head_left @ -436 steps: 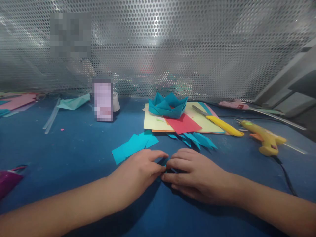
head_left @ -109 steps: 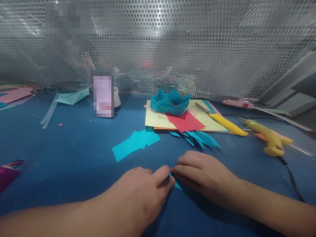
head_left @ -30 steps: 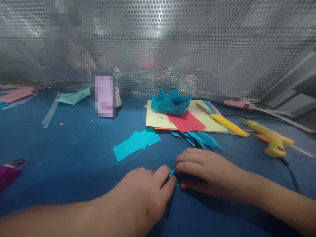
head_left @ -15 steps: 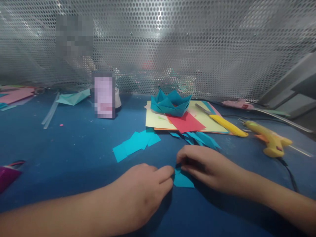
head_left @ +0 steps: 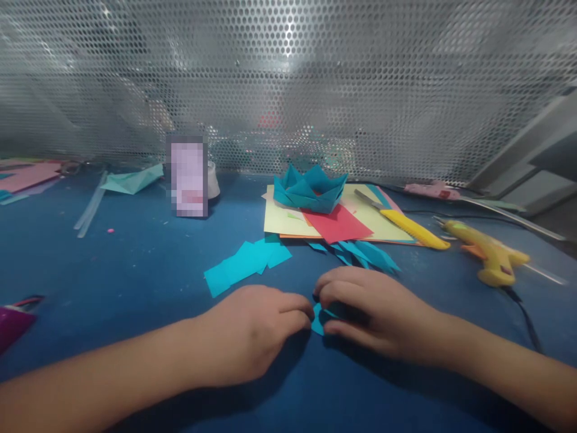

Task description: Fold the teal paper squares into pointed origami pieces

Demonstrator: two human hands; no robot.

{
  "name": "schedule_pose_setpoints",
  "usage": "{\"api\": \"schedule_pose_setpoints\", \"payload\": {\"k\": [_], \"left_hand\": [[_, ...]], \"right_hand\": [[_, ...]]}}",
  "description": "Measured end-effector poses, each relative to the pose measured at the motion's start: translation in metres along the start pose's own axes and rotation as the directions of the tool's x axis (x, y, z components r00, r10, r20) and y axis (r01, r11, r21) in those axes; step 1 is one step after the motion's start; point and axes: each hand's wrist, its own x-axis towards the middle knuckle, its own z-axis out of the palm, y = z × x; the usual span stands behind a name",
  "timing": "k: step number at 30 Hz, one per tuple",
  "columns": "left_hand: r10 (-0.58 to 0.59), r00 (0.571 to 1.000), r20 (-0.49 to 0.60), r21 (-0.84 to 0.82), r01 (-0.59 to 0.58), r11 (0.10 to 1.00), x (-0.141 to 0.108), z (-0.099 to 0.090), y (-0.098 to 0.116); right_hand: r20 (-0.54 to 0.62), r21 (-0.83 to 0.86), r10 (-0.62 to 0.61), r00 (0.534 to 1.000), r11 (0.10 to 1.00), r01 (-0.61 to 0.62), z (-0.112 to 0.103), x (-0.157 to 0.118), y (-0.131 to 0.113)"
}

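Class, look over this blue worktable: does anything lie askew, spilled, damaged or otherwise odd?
Nothing looks damaged. The yellow knife lies with its blade bare, its handle jutting past the paper stack, and the glue gun lies on its side; both look carelessly left.

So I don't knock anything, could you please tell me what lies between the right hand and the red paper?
Folded blue paper pieces lie between the right hand and the red paper in the head view.

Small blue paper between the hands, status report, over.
Both hands at the small blue paper, fingers close around it. Paper partly hidden by fingers. Loose blue sheets beyond the left hand, not covering it.
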Motion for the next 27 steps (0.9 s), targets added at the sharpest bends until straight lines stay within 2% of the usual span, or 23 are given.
{"api": "schedule_pose_setpoints", "payload": {"k": [3, 7, 10, 14, 19, 22, 27], "left_hand": [[0.045, 0.997, -0.063, -0.123, -0.053, 0.991, 0.0, -0.002, -0.006], [0.059, 0.992, -0.113, -0.219, -0.083, 0.972, 0.001, -0.003, -0.011], [0.085, 0.988, -0.129, -0.192, -0.109, 0.975, 0.004, -0.004, -0.013], [0.181, 0.971, -0.157, -0.112, -0.199, 0.973, 0.006, -0.003, -0.017], [0.246, 0.963, -0.113, -0.076, -0.256, 0.964, 0.005, -0.002, -0.021], [0.264, 0.961, -0.081, -0.053, -0.268, 0.962, 0.005, -0.002, -0.02], [0.229, 0.973, -0.023, -0.012, -0.229, 0.973, 0.005, -0.003, -0.017]], "right_hand": [[0.036, -0.005, -0.07, 0.997, 0.997, 0.071, -0.001, 0.0, 0.0], [-0.02, -0.102, -0.153, 0.988, 0.983, 0.15, 0.002, 0.001, -0.001], [-0.021, -0.176, -0.208, 0.978, 0.964, 0.201, 0.002, 0.001, -0.003], [0.067, -0.184, -0.263, 0.963, 0.945, 0.271, 0.0, -0.001, 0.0], [0.114, -0.126, -0.342, 0.933, 0.926, 0.355, -0.005, -0.002, 0.009], [0.086, -0.048, -0.372, 0.924, 0.925, 0.377, -0.007, 0.0, 0.012], [0.063, 0.003, -0.332, 0.941, 0.943, 0.332, -0.007, -0.001, 0.016]]}}
